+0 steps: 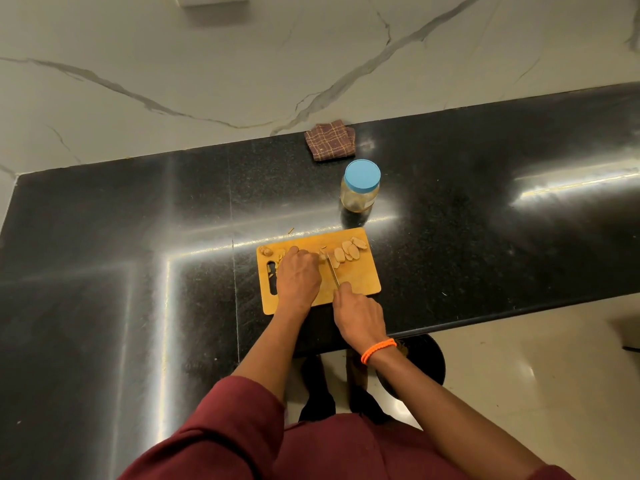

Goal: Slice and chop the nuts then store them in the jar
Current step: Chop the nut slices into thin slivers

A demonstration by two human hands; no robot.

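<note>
Nuts (348, 252) lie in a loose row on the board (360, 280), just past the right hand's knuckles and to the right of the left fingertips. Looks like slices already cut, pushed aside so they stay clear of the blade. More bits (267, 251) sit at the board's far left corner, beyond the left hand, prob. uncut stock or scraps; too small to tell.

Left hand (298, 278) lies palm down on the board, fingers curled and pressed on a nut piece right beside the blade. The piece itself is mostly hidden under the fingertips. Curled tips keep the nut from rolling and keep the nails back from the edge.

Right hand (358, 315) wraps around the knife (333, 271) handle at the board's near edge; blade runs away from it, tip down beside the left fingers. Handle is buried in the fist, so the exact grip is unclear.

Jar (360, 187) stands on the counter (138, 237) well beyond both hands, just past the board's far edge, blue lid on. Judging by that, storing isn't started; the lid has to come off first.

Folded cloth (330, 142) sits farther back than the jar, near the wall. One stray sliver (291, 230) lies on the counter off the board's far edge.

Nothing blocks the cut. Main risk: blade close to the left fingertips.
</note>
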